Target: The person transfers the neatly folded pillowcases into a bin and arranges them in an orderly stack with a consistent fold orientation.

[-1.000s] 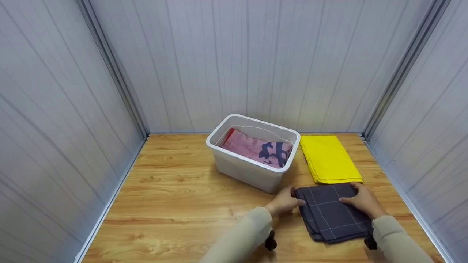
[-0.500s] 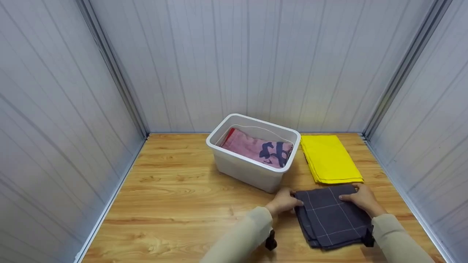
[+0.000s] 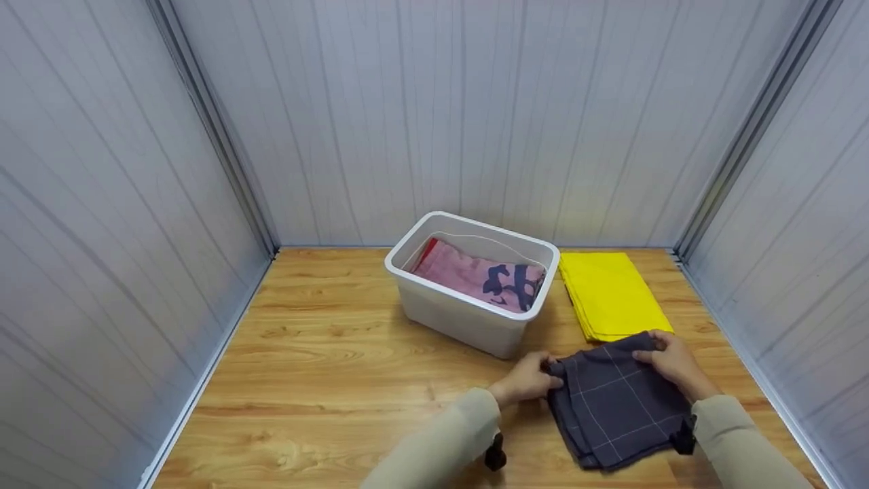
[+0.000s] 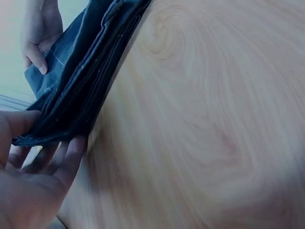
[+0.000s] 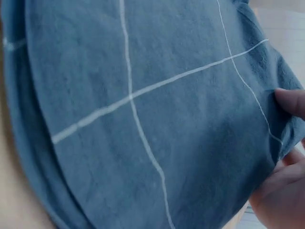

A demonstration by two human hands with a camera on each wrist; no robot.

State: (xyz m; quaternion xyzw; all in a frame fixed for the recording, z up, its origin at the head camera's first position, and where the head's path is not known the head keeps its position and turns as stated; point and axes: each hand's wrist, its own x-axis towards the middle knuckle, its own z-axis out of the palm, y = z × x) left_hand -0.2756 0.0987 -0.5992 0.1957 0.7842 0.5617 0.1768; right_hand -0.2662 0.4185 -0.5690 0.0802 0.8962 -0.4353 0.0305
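A folded dark grey cloth (image 3: 614, 407) with thin white check lines is at the front right in the head view. My left hand (image 3: 529, 378) grips its far left corner, thumb on top and fingers underneath; the left wrist view shows the stacked layers of the cloth (image 4: 81, 81) between them. At the far right corner my right hand (image 3: 675, 365) pinches the fabric the same way. The far edge is raised and sags between the hands, while the near edge lies low by the table. Check lines on the cloth (image 5: 143, 119) fill most of the right wrist view.
A white plastic bin (image 3: 461, 322) stands behind the left hand, with a folded pink cloth (image 3: 468, 272) with dark markings inside. Just beyond the grey cloth lies a folded yellow cloth (image 3: 614, 295). Pale panel walls (image 3: 461, 122) enclose the wooden table (image 3: 305, 380).
The grey cloth has first slid slightly toward me, then its far edge has come up, the right corner most. The right hand has risen a little with it. Bin and yellow cloth stay put.
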